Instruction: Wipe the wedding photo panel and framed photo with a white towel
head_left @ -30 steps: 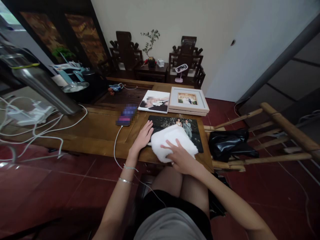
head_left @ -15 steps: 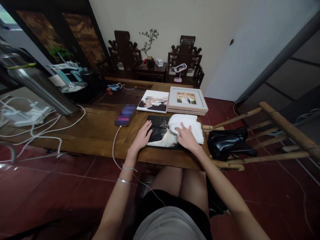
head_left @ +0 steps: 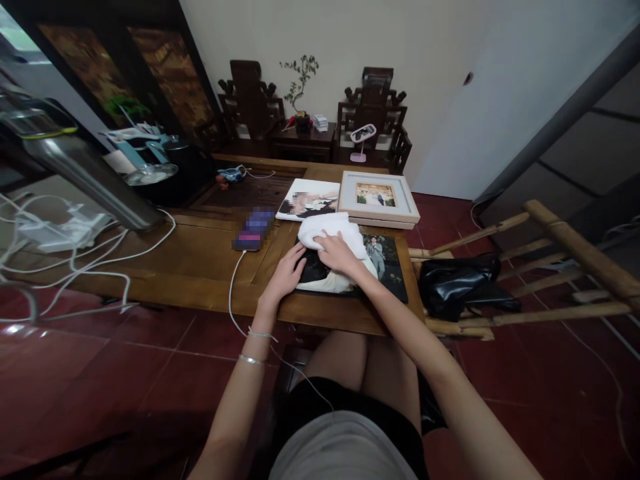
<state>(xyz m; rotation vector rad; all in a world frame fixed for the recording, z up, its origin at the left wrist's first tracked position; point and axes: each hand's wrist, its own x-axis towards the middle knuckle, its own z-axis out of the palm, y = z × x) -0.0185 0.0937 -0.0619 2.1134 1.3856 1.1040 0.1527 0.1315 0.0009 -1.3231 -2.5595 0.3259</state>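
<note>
A dark photo panel (head_left: 391,267) lies flat on the wooden table before me, with a suited figure and a pale flowing dress printed on it. My left hand (head_left: 287,273) rests on its left edge, fingers stretched out. On the panel's upper left part is a folded white towel (head_left: 334,230). My right hand (head_left: 341,255) holds the towel from above, fingers pressed into it against the panel. The towel and right hand hide the panel's upper middle.
Behind the panel lie a white-edged photo print (head_left: 305,200) and a pale picture frame (head_left: 406,205). A charging phone (head_left: 253,228) is to the left. Farther left stand a steel flask (head_left: 95,180) and tangled white cables (head_left: 55,230). A bamboo chair (head_left: 575,250) with a black bag (head_left: 457,283) is at right.
My right hand has slid the towel leftward across the panel, uncovering the suited figure on the right and covering light specks at the upper left. My left hand stays in place.
</note>
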